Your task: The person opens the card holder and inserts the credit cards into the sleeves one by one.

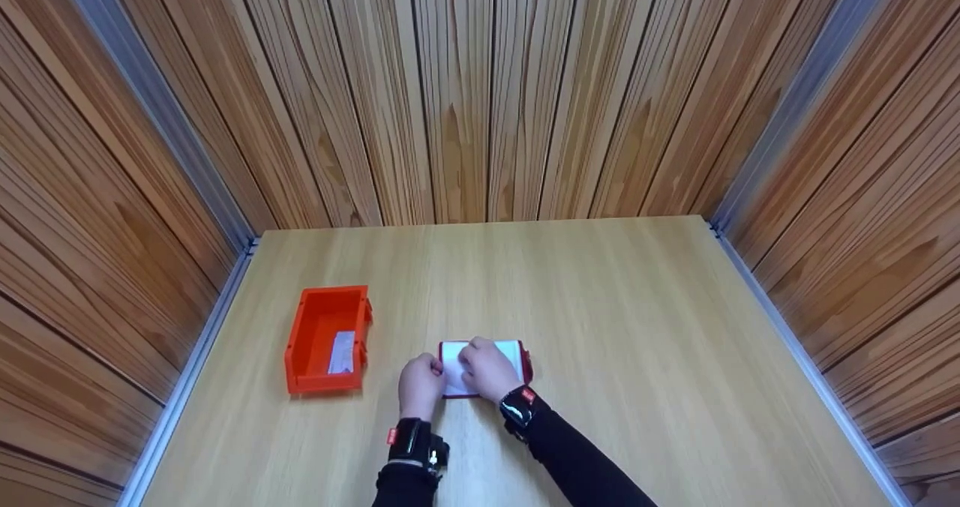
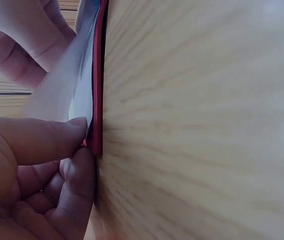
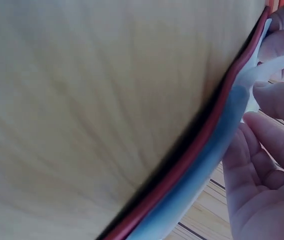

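Here at the front, the left hand (image 1: 420, 385) pinches the left end of a red-edged white pad (image 1: 511, 352), the right hand (image 1: 491, 370) above it seemingly pinching a raised thin sheet (image 2: 51, 96). Peeling, it looks like; that calls for a steady pull, pad anchored. Farther left sits an orange bin (image 1: 322, 384).

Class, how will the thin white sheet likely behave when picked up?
The white sheet is probably floppy: it curves in the right wrist view. It is likely light, and perhaps easily torn, since it looks thin and translucent in the left wrist view.
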The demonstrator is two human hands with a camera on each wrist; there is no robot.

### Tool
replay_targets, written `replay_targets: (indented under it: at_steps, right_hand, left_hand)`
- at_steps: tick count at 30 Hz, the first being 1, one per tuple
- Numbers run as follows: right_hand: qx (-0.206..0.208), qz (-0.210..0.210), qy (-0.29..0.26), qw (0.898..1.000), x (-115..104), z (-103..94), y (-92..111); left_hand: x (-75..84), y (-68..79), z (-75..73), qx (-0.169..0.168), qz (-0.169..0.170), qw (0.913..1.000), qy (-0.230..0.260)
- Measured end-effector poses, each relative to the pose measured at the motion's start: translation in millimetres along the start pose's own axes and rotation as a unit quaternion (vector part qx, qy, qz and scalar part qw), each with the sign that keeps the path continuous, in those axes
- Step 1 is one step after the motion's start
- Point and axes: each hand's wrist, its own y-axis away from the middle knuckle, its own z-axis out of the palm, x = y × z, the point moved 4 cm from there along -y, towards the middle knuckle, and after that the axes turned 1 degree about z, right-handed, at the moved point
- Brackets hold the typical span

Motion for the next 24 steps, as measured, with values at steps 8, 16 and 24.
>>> replay_targets:
  at_steps: [8, 16, 24]
  right_hand:
    - [0.002, -0.014, 0.026, 1.000, 0.2, 4.0, 2.0]
    - [0.003, -0.008, 0.024, 1.000, 1.1, 4.7, 2.1]
    - [0.003, -0.010, 0.024, 1.000, -0.3, 4.5, 1.7]
  left_hand:
    - [0.6, 0.7, -2.0, 0.002, -0.003, 1.0000, 0.001]
    - [1.3, 1.4, -4.1, 0.003, -0.004, 1.0000, -0.001]
    - [5.8, -0.2, -3.9, 0.038, 0.026, 0.9989, -0.008]
